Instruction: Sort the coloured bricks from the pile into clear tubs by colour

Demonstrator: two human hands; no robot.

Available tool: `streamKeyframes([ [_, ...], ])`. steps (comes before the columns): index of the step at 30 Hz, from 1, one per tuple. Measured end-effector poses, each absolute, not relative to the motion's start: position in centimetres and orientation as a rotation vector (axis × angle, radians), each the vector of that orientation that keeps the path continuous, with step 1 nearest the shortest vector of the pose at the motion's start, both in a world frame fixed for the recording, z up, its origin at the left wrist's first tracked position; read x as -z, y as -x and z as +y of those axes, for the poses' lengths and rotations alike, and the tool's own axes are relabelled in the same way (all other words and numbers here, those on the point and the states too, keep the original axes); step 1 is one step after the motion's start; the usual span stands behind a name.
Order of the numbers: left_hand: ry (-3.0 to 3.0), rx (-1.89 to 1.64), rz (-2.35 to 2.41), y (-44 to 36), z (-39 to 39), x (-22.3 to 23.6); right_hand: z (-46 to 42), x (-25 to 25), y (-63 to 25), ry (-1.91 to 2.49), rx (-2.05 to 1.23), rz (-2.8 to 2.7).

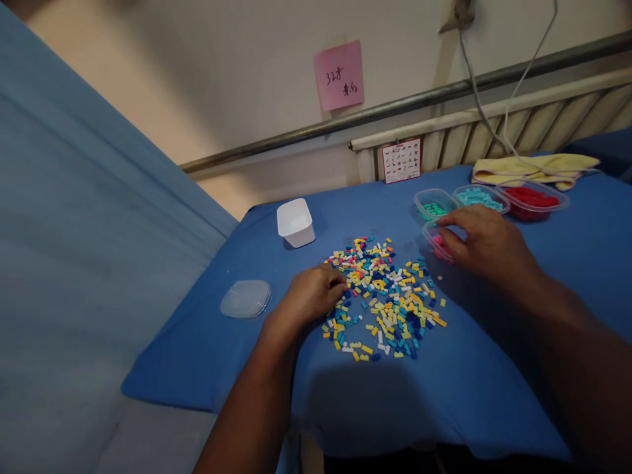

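Observation:
A loose pile of small toy building bricks (390, 299), mostly yellow, white, blue and teal with some pink and orange, lies spread on the blue cloth. At the pile's left edge is my left hand (316, 293), its fingers curled together; what they hold, if anything, is hidden. My right hand (481, 240) hovers over a small clear tub (430, 232) with pink bricks (441, 247) in it. Thumb and forefinger are brought close together there, and I cannot make out anything between them. Part of this tub is covered by the hand.
Behind the right hand stand clear tubs of green bricks (434, 209), light blue bricks (478, 197) and red bricks (530, 197). A yellow cloth (533, 170) lies behind them. Leftward are a white box (295, 222) and stacked clear lids (245, 299). A blue curtain (89, 217) hangs at left.

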State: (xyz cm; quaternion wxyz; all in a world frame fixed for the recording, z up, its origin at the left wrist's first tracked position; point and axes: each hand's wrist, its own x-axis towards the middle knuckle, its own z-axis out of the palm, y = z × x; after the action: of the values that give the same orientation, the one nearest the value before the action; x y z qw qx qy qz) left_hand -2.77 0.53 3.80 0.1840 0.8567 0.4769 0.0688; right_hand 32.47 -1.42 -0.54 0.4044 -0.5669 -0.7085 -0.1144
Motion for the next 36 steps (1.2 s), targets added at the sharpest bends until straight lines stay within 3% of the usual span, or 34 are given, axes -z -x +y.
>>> streamKeyframes([
  [14, -2.633, -0.028, 1.379, 2.1, -0.2, -3.7, -3.9, 0.8, -23.8, 1.044, -0.163, -2.209],
  [28, -2.625, -0.043, 1.310, 0.2, -1.6, -3.3, -4.2, 1.6, -22.9, 1.012, -0.221, -2.313],
  [32, -2.474, -0.240, 1.246, 0.2, -1.4, -3.1, -4.5, 1.3, -22.6, 1.004, -0.253, -2.277],
  [36, -1.886, -0.596, 1.113, -0.5, -1.2, -2.6, -4.9, 0.6, -22.1, 0.967, -0.283, -2.164],
])
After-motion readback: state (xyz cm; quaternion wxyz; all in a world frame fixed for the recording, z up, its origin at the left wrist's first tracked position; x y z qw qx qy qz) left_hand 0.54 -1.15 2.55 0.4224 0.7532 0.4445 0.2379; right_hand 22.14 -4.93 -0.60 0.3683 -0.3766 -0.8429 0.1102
